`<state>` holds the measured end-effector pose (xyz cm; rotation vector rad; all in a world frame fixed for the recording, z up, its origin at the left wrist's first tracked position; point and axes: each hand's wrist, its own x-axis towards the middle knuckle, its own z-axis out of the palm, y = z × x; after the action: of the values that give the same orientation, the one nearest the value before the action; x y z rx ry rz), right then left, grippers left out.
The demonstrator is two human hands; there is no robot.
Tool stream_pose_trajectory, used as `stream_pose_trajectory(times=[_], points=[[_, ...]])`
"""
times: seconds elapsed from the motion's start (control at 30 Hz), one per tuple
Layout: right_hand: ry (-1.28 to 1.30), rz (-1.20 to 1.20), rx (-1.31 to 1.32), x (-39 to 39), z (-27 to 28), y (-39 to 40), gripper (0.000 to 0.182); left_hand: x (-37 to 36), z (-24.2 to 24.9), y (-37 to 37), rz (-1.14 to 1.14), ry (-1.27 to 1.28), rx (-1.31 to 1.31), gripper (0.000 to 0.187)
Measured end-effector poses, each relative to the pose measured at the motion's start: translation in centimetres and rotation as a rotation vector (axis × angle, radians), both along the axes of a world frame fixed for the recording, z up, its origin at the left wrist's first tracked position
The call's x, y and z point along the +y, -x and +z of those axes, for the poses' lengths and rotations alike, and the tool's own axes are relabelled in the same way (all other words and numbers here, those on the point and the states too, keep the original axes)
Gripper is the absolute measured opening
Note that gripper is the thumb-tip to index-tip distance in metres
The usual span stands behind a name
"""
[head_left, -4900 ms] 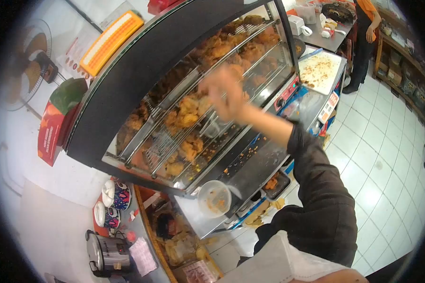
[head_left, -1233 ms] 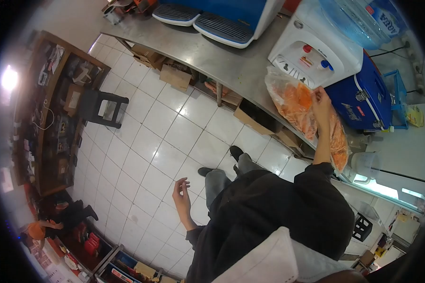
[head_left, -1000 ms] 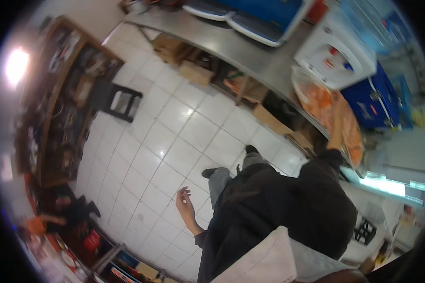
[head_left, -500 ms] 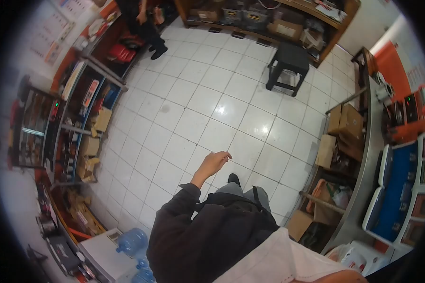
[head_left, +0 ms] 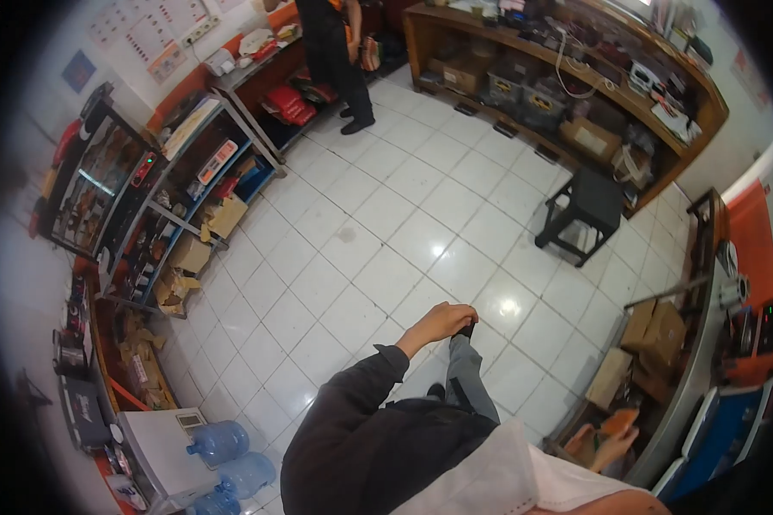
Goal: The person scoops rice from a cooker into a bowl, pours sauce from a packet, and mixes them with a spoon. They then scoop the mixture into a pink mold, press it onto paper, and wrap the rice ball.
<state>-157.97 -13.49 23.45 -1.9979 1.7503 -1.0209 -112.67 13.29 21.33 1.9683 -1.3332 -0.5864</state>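
Note:
My left hand (head_left: 445, 323) hangs over the tiled floor in front of my legs, back up, its fingers curled together; nothing shows in it. A dark sleeve covers that arm. At the lower right, my right hand (head_left: 615, 448) has come into view, its fingers closed on an orange object (head_left: 620, 421) whose kind I cannot make out. This hand is beside the shelf under the metal counter, near the cardboard boxes (head_left: 653, 333). My grey trouser leg (head_left: 472, 378) shows below the left hand.
A black stool (head_left: 581, 215) stands before a wooden shelf unit (head_left: 524, 137). Another person (head_left: 335, 69) in dark clothes stands at the far left. A glass display case (head_left: 94, 184), a rack (head_left: 176, 215) and blue water bottles (head_left: 219, 442) line the left side. A metal counter (head_left: 687, 369) runs along the right.
The view has shifted, so the room's contents sit further right and lower. My right hand has appeared with the orange object. My left hand has moved forward and right, its fingers more curled. One leg has stepped forward.

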Motion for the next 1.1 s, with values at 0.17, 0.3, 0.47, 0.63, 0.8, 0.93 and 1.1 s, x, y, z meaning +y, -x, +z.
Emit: stream_pose_trajectory(times=[0.17, 0.3, 0.47, 0.63, 0.8, 0.93, 1.1], points=[[-0.147, 0.331, -0.109, -9.3, -3.5, -20.9, 0.019, 3.6, -5.0, -9.4, 0.424, 0.118, 0.233, 0.017], [-0.236, 0.665, -0.131, -10.5, -5.3, -36.6, 0.015, 15.7, -16.7, -12.7, 0.878, -0.082, 0.327, 0.029], [-0.462, 1.142, 0.174, -4.1, -3.3, -54.4, 0.046, 26.4, -22.5, -4.5, 1.151, -0.783, 0.473, 0.03], [-0.367, 1.674, 0.496, 3.2, -5.0, -69.7, 0.023, 23.3, -21.0, -0.4, 1.273, -0.836, 0.861, 0.031], [-0.293, 2.038, 0.682, 5.7, -12.0, -81.6, 0.03, 18.4, -23.4, -6.0, 1.304, -0.697, 0.966, 0.032], [-0.555, 1.742, 0.823, 1.8, -14.1, -87.4, 0.05, 15.4, -24.8, -19.1, 1.259, -0.586, 0.911, 0.033], [-0.223, 1.486, 0.756, -11.7, -27.8, -90.4, 0.045, 13.9, -26.8, -40.8, 1.152, -0.528, 0.515, 0.035]])
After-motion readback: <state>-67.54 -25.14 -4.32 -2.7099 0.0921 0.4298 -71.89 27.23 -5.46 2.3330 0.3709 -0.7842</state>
